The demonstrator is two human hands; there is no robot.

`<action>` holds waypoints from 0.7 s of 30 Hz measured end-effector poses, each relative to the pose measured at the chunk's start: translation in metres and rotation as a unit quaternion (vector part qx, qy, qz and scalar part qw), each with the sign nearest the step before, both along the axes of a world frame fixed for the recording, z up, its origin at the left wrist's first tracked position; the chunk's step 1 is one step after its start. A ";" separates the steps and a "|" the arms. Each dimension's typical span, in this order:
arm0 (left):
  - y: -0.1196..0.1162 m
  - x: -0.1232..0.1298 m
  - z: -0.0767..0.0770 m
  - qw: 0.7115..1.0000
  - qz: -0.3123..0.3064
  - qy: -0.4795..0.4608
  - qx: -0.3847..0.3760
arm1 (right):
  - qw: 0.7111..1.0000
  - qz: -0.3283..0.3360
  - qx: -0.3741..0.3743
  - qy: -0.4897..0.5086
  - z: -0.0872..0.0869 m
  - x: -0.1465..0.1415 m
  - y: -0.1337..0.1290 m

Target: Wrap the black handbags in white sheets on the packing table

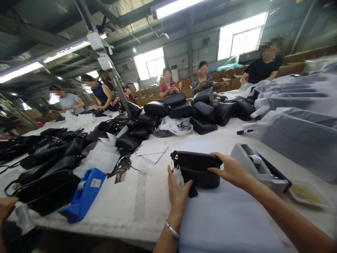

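Observation:
A small black handbag point(201, 170) with a zip along its top is held above a pale wrapping sheet point(223, 218) on the table. My right hand point(231, 170) is closed on the bag's right end, thumb on the near side and fingers on top. Around the bag's lower left corner curls my left hand point(177, 193), with a bracelet at the wrist. Between its thumb and fingers shows a bit of white wrap point(179, 177). A black tag point(193, 191) hangs below the bag, close to the left thumb.
A grey tape dispenser point(252, 165) stands right of the bag, a blue one point(86, 195) to the left. Black bags point(181, 107) are heaped at the back; wrapped bags point(300, 137) line the right. Another person's hand point(7, 207) is at far left. Several people work across the table.

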State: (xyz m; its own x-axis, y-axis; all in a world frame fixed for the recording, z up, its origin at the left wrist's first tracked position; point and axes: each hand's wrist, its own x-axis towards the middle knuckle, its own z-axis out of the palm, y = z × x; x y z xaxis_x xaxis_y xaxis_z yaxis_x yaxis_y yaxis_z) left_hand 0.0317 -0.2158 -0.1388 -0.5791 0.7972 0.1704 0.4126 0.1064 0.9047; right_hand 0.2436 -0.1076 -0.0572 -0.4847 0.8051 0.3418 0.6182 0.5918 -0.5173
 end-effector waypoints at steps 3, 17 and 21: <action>0.001 -0.003 -0.003 0.999 0.016 0.043 0.003 | 0.999 0.004 0.050 -0.009 0.007 -0.005 -0.004; -0.044 -0.099 0.063 0.935 -0.197 0.211 -0.206 | 1.000 -0.009 0.004 -0.026 0.013 -0.008 0.000; -0.058 -0.113 0.065 0.948 -0.177 0.197 -0.175 | 1.000 0.001 -0.011 -0.022 0.015 -0.007 -0.001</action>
